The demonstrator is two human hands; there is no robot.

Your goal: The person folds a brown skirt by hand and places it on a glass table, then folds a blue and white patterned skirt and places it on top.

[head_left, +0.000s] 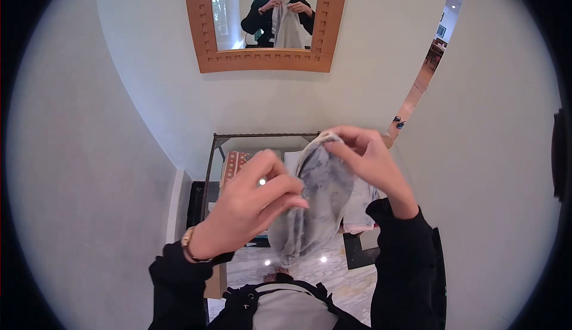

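Observation:
A grey and white marbled cloth (pixel 326 196) hangs in front of me, loosely folded, its lower end drooping over the floor. My right hand (pixel 372 157) pinches its top edge between thumb and fingers. Lower and to the left, my left hand (pixel 253 196) is closed, with its thumb and fingertips pressed together at the cloth's left edge. The cloth and the hands hide part of the glass table behind them.
A glass-topped table (pixel 215 142) with a dark metal frame stands against the wall. On it lie an orange patterned folded cloth (pixel 232 166) and pale folded fabric (pixel 359 211). Above hangs a wood-framed mirror (pixel 268 63) reflecting a person. Marble floor (pixel 322 276) lies below.

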